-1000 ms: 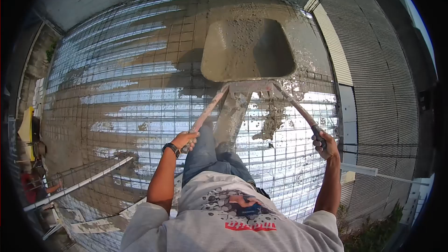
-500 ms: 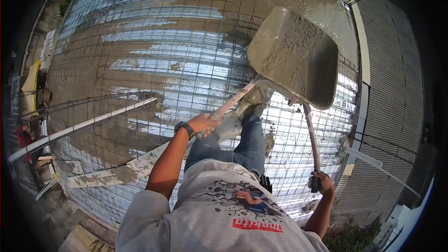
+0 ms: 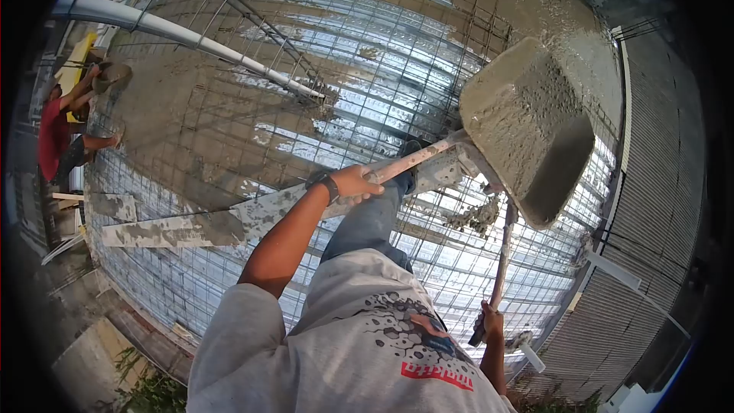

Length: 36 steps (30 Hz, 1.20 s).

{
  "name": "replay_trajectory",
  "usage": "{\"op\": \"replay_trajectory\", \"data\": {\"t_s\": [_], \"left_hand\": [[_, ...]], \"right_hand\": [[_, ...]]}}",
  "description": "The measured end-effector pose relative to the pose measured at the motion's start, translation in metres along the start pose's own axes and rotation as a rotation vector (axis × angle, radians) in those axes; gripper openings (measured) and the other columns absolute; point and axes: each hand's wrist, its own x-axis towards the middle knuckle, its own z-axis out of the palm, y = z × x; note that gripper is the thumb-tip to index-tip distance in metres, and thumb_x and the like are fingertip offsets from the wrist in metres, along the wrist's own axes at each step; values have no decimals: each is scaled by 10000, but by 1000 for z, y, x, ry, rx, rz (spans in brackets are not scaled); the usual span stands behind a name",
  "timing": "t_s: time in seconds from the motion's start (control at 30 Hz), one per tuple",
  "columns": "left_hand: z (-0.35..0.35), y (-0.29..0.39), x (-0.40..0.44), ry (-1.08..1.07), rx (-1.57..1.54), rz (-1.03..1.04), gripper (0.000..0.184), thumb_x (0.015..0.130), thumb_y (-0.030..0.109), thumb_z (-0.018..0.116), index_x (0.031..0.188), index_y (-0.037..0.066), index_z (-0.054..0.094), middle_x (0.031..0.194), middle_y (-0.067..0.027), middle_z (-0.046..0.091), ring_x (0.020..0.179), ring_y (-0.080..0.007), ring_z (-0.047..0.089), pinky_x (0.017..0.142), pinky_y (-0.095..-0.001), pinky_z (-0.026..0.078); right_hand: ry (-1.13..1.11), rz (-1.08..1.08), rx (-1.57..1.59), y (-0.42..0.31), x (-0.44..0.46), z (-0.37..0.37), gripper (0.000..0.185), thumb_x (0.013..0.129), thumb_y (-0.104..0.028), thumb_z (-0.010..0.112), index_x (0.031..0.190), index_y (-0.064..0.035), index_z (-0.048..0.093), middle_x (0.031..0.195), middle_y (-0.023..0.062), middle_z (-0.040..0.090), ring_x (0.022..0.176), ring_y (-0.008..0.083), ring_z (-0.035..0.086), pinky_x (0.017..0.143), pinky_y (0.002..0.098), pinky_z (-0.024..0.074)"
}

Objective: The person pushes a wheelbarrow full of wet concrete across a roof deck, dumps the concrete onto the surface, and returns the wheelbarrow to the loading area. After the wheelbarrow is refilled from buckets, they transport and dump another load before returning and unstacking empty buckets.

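Note:
A wheelbarrow coated in wet concrete is in front of me, its tray lined with grey residue. My left hand, a dark watch at its wrist, is closed around the pale left handle. The dark grip at the end of the right handle is in my right hand, fingers wrapped round it. Below the tray, a splattered board runs off to the left over steel mesh on shiny metal decking.
Wet concrete covers part of the mesh. A white pipe and a rebar cage rise at upper left. At far left a person in red holds a bucket. A corrugated roof borders the right.
My view has turned, and the wheelbarrow now appears farther right and slightly lower. The white pipe has shifted up in view. The person with the bucket shows more fully. Both hands keep their holds.

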Motion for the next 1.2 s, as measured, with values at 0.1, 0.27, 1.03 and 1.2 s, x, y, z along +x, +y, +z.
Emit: {"op": "replay_trajectory", "data": {"t_s": [0.1, 0.27, 1.03, 1.2], "left_hand": [[6, -68, -35, -11, 56, 35, 484, 785, 402, 710, 1013, 13, 532, 728, -34, 574, 538, -106, 559, 456, -264, 473], [-20, -137, -112, -50, 164, 42, 519, 789, 402, 696, 1035, -21, 521, 741, -42, 570, 539, -115, 562, 446, -267, 484], [-224, -460, -506, -111, 502, 77, 511, 799, 409, 690, 1044, -12, 538, 747, -40, 572, 540, -111, 564, 429, -269, 465], [-277, -557, -580, -56, 578, 0, 475, 817, 399, 676, 1021, -6, 538, 754, -46, 584, 535, -109, 561, 424, -259, 448]], "right_hand": [[-17, -79, 21, 75, -22, 28, 378, 875, -414, 615, 733, -98, 463, 534, 8, 445, 406, 141, 476, 359, 308, 403], [14, -22, 98, 170, -90, 77, 567, 834, -640, 518, 715, -91, 441, 535, 20, 434, 407, 156, 468, 362, 319, 403], [-14, 34, 348, 639, -383, 529, 646, 790, -721, 492, 681, -86, 440, 538, 27, 426, 437, 183, 449, 427, 348, 410], [-9, 77, 401, 716, -446, 629, 615, 807, -692, 501, 690, -91, 440, 540, 28, 425, 431, 180, 452, 414, 340, 405]]}}
